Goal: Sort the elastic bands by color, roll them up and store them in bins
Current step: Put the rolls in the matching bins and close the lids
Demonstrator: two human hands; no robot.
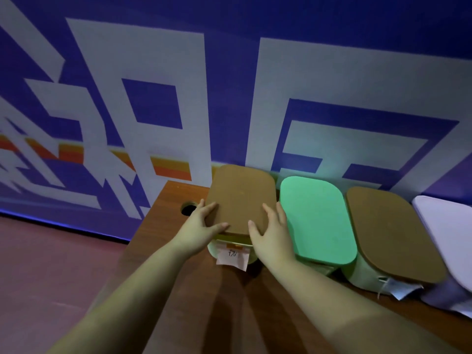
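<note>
At the left end of the bin row, both hands rest on the flat brown rounded-rectangle lid [241,198] of a pale green bin [213,247]. Lid's long axis runs away from the person toward the wall. Left hand [198,226]: fingers straight, spread along the lid's near-left edge, thumb at the near rim. Right hand [270,232]: fingers straight, lying over the near-right corner. Neither grips; both equally near. No elastic bands visible. A paper label [233,256] hangs on the bin's front.

Judgement: the lid is being seated or lifted; cannot tell which.

Wooden desk [158,241], cable hole [188,209] just left. Rightward: mint-green lid [315,221], second brown lid [388,233], white lid [444,226]. Blue-and-white patterned wall [153,98] behind; reddish floor [51,264] left.
</note>
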